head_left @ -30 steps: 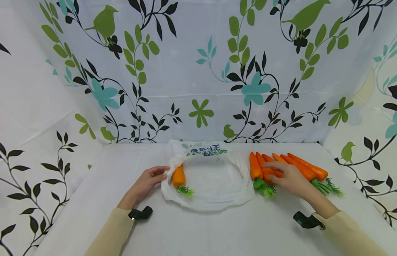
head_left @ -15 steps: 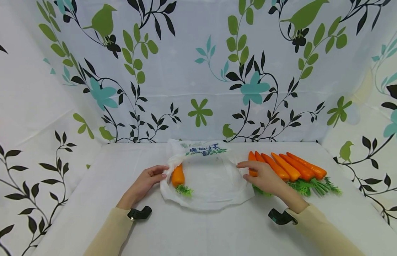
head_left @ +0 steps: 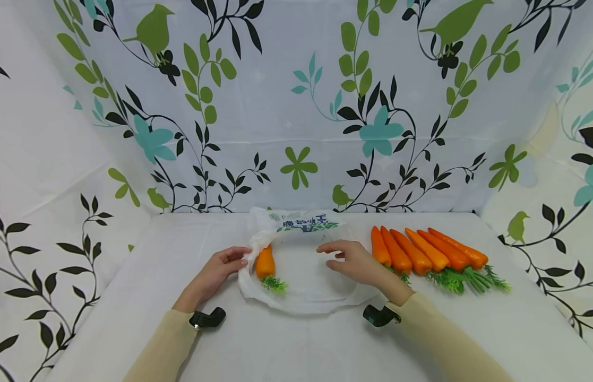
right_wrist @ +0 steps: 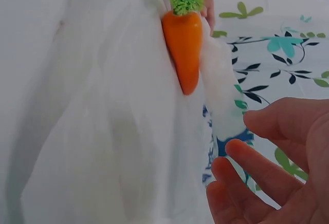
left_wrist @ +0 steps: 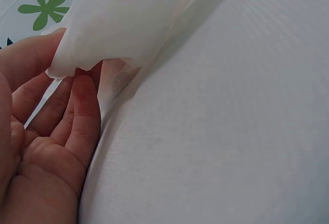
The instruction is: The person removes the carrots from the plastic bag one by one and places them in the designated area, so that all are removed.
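Note:
A white plastic bag (head_left: 308,301) with blue and green print lies mouth-forward on the table. One orange carrot (head_left: 265,263) with a leafy green top rests at the bag's left inside. My left hand (head_left: 215,273) pinches the bag's left edge between thumb and fingers; the left wrist view shows this plastic edge (left_wrist: 121,23) close up. Over the bag's opening hovers my right hand (head_left: 355,262), fingers apart and nothing held. In the right wrist view that hand (right_wrist: 282,167) is separate from the carrot (right_wrist: 183,49).
To the right of the bag, several more orange carrots (head_left: 417,254) lie side by side, their green tops (head_left: 451,281) toward me. A white cloth covers the table (head_left: 277,350). Patterned fabric (head_left: 258,106) hangs behind it.
My right hand has moved left from above the row of carrots to over the bag's opening, uncovering the row's left end. The left hand stays at the bag's edge.

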Available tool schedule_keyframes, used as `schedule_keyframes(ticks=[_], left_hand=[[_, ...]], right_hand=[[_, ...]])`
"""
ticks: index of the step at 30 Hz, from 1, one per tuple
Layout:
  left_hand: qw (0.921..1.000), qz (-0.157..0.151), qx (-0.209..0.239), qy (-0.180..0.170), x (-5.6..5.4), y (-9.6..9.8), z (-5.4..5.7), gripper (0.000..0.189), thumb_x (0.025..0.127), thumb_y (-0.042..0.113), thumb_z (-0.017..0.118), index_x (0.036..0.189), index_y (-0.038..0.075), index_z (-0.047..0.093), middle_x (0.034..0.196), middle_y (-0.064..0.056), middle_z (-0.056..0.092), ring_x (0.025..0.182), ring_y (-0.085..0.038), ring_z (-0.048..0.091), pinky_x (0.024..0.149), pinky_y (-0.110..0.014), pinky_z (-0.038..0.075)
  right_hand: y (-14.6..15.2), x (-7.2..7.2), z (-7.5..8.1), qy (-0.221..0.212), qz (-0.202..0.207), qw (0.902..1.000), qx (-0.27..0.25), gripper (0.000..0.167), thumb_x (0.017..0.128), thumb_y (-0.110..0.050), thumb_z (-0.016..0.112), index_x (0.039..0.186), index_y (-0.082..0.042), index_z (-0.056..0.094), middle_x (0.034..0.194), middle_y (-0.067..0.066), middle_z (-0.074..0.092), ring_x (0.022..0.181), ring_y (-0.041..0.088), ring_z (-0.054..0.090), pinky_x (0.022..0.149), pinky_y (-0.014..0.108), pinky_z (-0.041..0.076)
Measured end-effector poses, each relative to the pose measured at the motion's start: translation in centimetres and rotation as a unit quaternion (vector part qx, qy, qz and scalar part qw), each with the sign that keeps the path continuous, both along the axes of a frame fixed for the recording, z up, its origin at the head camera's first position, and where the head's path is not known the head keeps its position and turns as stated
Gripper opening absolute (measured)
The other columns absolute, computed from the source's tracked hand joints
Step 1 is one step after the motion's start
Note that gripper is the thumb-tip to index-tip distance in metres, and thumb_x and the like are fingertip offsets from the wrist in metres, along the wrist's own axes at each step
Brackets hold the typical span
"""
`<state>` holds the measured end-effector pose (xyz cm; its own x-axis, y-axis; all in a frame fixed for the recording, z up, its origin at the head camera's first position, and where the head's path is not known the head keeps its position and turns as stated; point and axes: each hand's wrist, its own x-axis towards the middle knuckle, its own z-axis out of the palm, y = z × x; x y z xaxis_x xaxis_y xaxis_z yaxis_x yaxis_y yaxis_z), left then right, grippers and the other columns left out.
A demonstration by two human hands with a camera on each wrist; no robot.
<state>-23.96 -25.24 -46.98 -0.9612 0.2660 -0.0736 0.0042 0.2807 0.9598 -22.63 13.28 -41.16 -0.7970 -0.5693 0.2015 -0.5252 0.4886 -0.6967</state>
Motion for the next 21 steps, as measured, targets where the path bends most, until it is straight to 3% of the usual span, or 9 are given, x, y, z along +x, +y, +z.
schedule_keyframes(ticks=[9,21], left_hand=[[1.0,0.0,0.001,0.002,-0.1,0.0,0.1,0.05,0.094,0.037,0.07,0.135,0.012,0.06,0.143,-0.012,0.053,0.123,-0.027,0.055,0.103,-0.039,0.046],[1.0,-0.001,-0.009,0.002,0.0,0.1,0.3,0.049,0.095,0.035,0.068,0.137,0.011,0.059,0.143,-0.013,0.053,0.124,-0.028,0.054,0.104,-0.039,0.046]], right_hand=[[-4.0,-1.3,-0.3,-0.033,0.034,0.9989,0.008,0.03,0.095,-0.006,0.065,0.124,-0.004,0.068,0.123,0.012,0.066,0.113,0.029,0.06,0.096,0.045,0.051],[-8.6,-2.3,-0.6,-0.065,0.066,0.9954,0.024,0.033,0.095,-0.007,0.065,0.128,-0.006,0.067,0.125,0.009,0.067,0.112,0.027,0.062,0.09,0.032,0.053]])
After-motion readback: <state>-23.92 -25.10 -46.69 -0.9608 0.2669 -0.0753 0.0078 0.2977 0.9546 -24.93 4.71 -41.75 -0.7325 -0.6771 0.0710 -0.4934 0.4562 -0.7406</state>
